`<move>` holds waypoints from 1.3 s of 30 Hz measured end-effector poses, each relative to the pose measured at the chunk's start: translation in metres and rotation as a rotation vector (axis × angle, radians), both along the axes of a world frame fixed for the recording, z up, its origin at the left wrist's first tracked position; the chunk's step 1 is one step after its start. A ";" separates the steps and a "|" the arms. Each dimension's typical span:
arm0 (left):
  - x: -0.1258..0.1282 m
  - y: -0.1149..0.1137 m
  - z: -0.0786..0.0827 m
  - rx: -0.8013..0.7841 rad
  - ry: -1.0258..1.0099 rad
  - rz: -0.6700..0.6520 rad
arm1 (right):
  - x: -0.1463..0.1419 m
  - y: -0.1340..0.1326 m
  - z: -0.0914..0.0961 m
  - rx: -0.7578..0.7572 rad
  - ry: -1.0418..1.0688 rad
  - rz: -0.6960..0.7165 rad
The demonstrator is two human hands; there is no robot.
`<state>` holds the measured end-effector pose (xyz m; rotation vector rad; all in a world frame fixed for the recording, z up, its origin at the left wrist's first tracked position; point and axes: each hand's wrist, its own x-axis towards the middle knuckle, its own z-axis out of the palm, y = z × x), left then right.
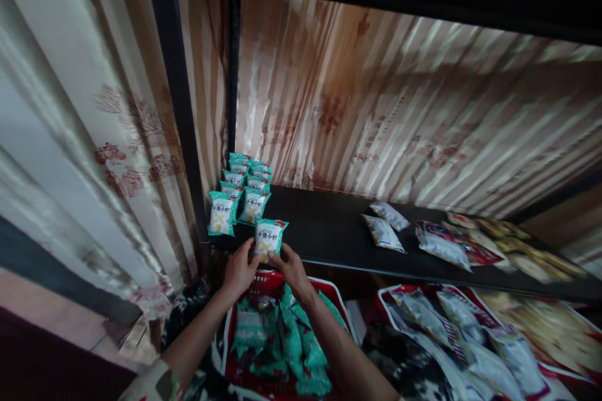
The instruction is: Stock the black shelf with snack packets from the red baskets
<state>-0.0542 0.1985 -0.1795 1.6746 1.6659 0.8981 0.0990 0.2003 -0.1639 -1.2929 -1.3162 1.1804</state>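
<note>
Between my two hands, a teal and white snack bag (268, 239) is held upright just at the front edge of the black shelf (320, 219). My left hand (241, 268) grips its lower left side, fingers closed on it. On the lower right, my right hand (292, 270) pinches the same bag. Behind it stand two rows of matching snack bags (255, 204) at the shelf's left end, their fronts facing me. Below my forearms is a red and white basket (336, 291) holding several more teal bags (291, 332), lying loosely.
Farther right on the shelf lie white packets (383, 232), red and white packets (442, 244) and gold ones (522, 250). A second red basket (383, 296) with white bags stands below. Patterned curtains (376, 106) hang behind and left, beside a dark post (181, 88).
</note>
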 end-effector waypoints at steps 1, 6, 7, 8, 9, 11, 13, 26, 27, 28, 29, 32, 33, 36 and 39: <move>-0.001 0.005 0.000 0.037 0.008 0.016 | -0.004 0.008 -0.001 0.025 -0.036 -0.013; -0.003 0.016 -0.010 0.202 0.069 0.096 | -0.019 0.043 -0.017 0.109 -0.206 -0.118; -0.002 0.014 -0.013 0.213 0.090 0.099 | -0.021 0.049 -0.021 0.123 -0.237 -0.139; -0.001 0.012 -0.017 0.215 0.110 0.100 | -0.023 0.054 -0.025 0.137 -0.265 -0.153; 0.000 0.010 -0.021 0.212 0.128 0.098 | -0.025 0.058 -0.028 0.151 -0.288 -0.160; 0.003 0.006 -0.028 0.199 0.151 0.096 | -0.029 0.065 -0.033 0.173 -0.313 -0.155; 0.006 0.005 -0.031 0.193 0.162 0.100 | -0.033 0.070 -0.036 0.181 -0.311 -0.144; 0.001 0.015 -0.032 0.331 0.128 0.249 | -0.046 0.079 -0.043 0.220 -0.069 -0.088; 0.001 0.015 -0.030 0.343 0.123 0.251 | -0.045 0.079 -0.042 0.220 -0.076 -0.079; 0.001 0.016 -0.029 0.358 0.116 0.254 | -0.045 0.080 -0.041 0.221 -0.082 -0.071; 0.001 0.016 -0.028 0.376 0.109 0.259 | -0.045 0.080 -0.041 0.221 -0.087 -0.065; 0.001 0.017 -0.026 0.422 0.090 0.276 | -0.046 0.081 -0.041 0.215 -0.107 -0.053; 0.002 0.018 -0.026 0.428 0.088 0.280 | -0.046 0.081 -0.042 0.214 -0.114 -0.054; 0.003 0.019 -0.027 0.426 0.084 0.288 | -0.047 0.080 -0.045 0.222 -0.126 -0.080; 0.004 0.020 -0.028 0.421 0.075 0.300 | -0.049 0.078 -0.047 0.240 -0.130 -0.119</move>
